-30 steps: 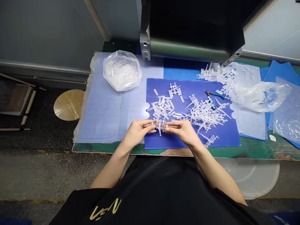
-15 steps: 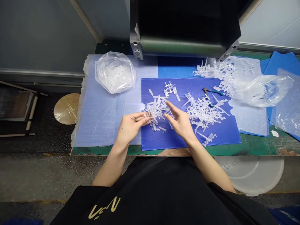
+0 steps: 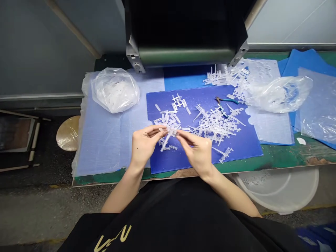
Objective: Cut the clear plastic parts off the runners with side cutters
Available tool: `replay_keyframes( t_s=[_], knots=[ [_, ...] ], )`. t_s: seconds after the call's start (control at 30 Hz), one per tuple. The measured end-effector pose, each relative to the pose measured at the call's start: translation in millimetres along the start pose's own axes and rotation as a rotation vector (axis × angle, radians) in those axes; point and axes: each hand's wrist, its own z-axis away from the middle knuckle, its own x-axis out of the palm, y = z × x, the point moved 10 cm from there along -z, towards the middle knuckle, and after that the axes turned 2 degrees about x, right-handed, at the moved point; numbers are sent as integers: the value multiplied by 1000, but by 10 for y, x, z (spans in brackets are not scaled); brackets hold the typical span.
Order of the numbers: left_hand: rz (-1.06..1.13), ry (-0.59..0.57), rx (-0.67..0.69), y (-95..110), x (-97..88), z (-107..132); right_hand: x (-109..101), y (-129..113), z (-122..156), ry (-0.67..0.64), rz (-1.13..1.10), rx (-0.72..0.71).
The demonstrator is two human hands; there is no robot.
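Between both hands is a translucent white plastic sprue (image 3: 168, 137) with a long stem pointing down toward me. My left hand (image 3: 145, 145) pinches its left side, thumb against the fingers. On its right side, my right hand (image 3: 195, 150) has thumb and forefinger closed on it. Beneath and behind lie small loose comb-like plastic pieces (image 3: 173, 147), partly hidden by the hands. To the right of my right hand is a heap of branched sprues (image 3: 217, 124). Another branched sprue (image 3: 179, 101) lies farther back on the blue sheet (image 3: 168, 164).
An open clear bag of white pieces (image 3: 115, 91) stands at the back left. Wire cutters (image 3: 227, 100) lie behind the heap. A second bag (image 3: 283, 96) spills sprues at the right. A black machine (image 3: 183, 35) overhangs the back; a white tub (image 3: 280, 190) sits below the table edge.
My right hand has come left and closed on the sprue, which is now between both hands. The left hand keeps its pinch. The whole view has shifted and tilted slightly.
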Motion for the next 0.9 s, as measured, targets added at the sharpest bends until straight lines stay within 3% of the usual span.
replay_keyframes(
  t_s=[0.17, 0.23, 0.3, 0.4, 0.5, 0.57, 0.63, 0.73, 0.9],
  knots=[
    [-278, -168, 179, 90, 300, -343, -1056, 146, -208, 170, 246, -79],
    [-374, -159, 224, 123, 335, -582, -1333, 265, -306, 172, 527, -115],
    [-489, -122, 260, 185, 353, -861, -1500, 402, -382, 159, 694, -128],
    [-644, -87, 287, 265, 448, -1287, -1636, 506, -426, 175, 717, -159],
    [-718, -195, 355, 317, 747, -1577, -1720, 472, -389, 227, 650, -211],
    [-728, -284, 429, 382, 976, -1628, -1794, 374, -312, 289, 575, -233],
    [-722, -314, 505, 516, 1116, -1566, -1838, 243, -217, 324, 468, -213],
    [-685, -268, 634, 873, 1094, -1256, -1696, -13, -120, 248, 252, -163],
    [-519, -239, 1064, 1638, 682, -78, -973, -243, -211, -22, 43, -23]
  ],
)
